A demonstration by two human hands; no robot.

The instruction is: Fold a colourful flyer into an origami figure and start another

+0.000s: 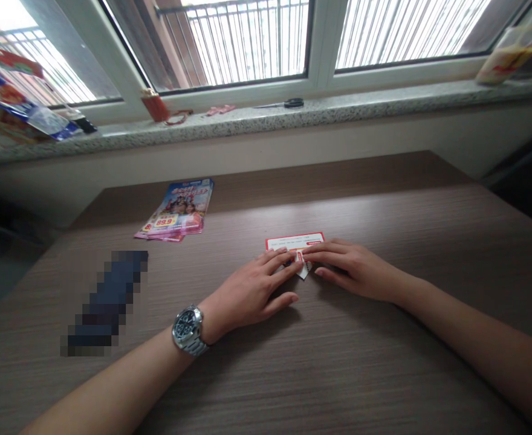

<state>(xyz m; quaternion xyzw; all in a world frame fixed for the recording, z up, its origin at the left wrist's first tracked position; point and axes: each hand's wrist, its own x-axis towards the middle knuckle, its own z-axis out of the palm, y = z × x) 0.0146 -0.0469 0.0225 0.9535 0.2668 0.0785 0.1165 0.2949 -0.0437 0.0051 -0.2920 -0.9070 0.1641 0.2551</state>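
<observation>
A small white paper with a red border (294, 241) lies on the brown wooden table (338, 386), its near part folded to a point. My left hand (254, 287), with a metal watch (188, 330) on the wrist, rests over the paper's left side, fingers spread and pressing flat. From the right, my right hand (354, 267) lays its outstretched fingertips on the paper's right side, its thumb just below. The fingertips of both hands nearly meet at the middle of the paper and cover part of it.
A stack of colourful flyers (179, 208) lies at the back left. Nearer on the left is a blurred-out dark object (109, 302). The stone windowsill (243, 124) bears scissors (293, 103), a red item (155, 106) and bags at both ends.
</observation>
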